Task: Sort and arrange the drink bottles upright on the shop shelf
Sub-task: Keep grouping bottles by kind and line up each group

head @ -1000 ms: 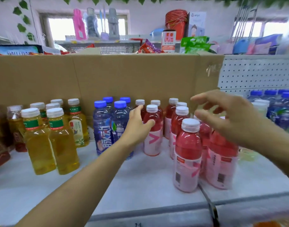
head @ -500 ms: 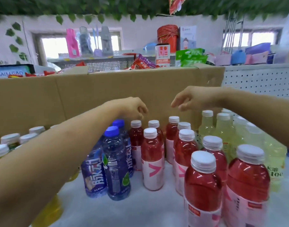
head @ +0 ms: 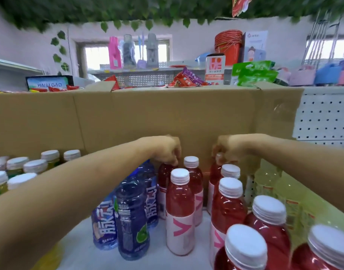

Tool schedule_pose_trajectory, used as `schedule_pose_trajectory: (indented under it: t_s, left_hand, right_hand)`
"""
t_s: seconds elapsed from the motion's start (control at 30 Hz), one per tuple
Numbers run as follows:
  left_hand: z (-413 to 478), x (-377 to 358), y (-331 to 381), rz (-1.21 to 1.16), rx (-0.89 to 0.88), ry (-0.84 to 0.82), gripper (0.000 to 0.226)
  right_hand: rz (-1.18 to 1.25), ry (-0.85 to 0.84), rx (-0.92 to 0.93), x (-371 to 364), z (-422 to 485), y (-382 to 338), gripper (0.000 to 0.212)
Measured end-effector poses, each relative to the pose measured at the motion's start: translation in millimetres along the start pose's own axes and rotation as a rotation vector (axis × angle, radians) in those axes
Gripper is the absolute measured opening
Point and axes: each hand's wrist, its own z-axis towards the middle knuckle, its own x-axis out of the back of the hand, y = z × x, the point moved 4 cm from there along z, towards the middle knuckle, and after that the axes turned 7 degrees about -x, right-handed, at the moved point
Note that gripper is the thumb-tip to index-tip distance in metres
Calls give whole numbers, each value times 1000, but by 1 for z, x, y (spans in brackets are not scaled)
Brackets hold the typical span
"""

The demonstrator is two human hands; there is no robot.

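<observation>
Left hand (head: pixel 167 152) lowered, gripping back-left bottle (head: pixel 165 177), right hand (head: pixel 228 148) gripping back-right bottle (head: pixel 214 172)

Small shop.
Drink bottles (head: pixel 180 211) in rows on white shelf (head: pixel 83 256), pegboard panel (head: pixel 323 117) at its right edge, snack packets (head: pixel 186 80) beyond.

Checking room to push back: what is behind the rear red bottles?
A brown cardboard wall stands behind the rear red bottles. The left hand and right hand hold and cover two caps; any gap at the shelf base is hidden.
</observation>
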Motion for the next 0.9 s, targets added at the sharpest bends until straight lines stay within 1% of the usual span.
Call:
schedule_pose_trajectory:
  t_s: [0.2,0.33,0.37,0.4,0.43,0.47,0.5,0.53,0.57,0.6,0.63,0.67,0.7,0.77,0.83,0.9]
  left_hand:
    - [10,-6,11,-84,-44,111,25]
    - [11,-7,23,-124,-55,140,26]
    - [8,-5,26,-136,-51,135,27]
    - [3,-1,29,-151,-48,138,28]
    - [-5,3,31,-172,-50,154,30]
    - [-14,6,33,-201,-54,180,35]
    - [-24,8,35,-231,-57,198,42]
    - [-35,7,38,-253,-52,181,50]
    - [-46,3,42,-258,-43,114,55]
    - [-55,-3,46,-243,-36,25,55]
    - [-61,-9,50,-220,-34,-38,47]
    - [-62,-12,54,-209,-38,-45,36]
    - [-61,-12,58,-204,-48,-3,26]
    - [-55,-12,66,-187,-64,103,19]
    - [-50,-16,74,-154,-78,179,20]
    - [-47,-19,81,-129,-82,202,26]
  right_hand:
    - [21,4,-20,-1,1,16,26]
    - [62,-72,-39,-3,-6,17,35]
    - [47,-43,-30,0,-11,16,37]
    - [25,36,-2,6,-18,13,36]
    - [31,135,42,14,-27,10,32]
    - [85,189,82,19,-37,8,26]
    - [157,164,115,21,-48,8,24]
    - [214,70,131,19,-60,6,30]
    - [237,-35,132,14,-69,4,35]
    - [224,-104,136,8,-74,3,32]
    - [208,-122,139,3,-78,1,26]
    - [194,-103,138,0,-78,0,22]
    - [201,-65,128,-2,-77,-1,21]
    - [210,1,113,-5,-76,-2,20]
    - [172,63,104,-6,-76,-2,18]
    - [145,96,112,-8,-80,-1,19]
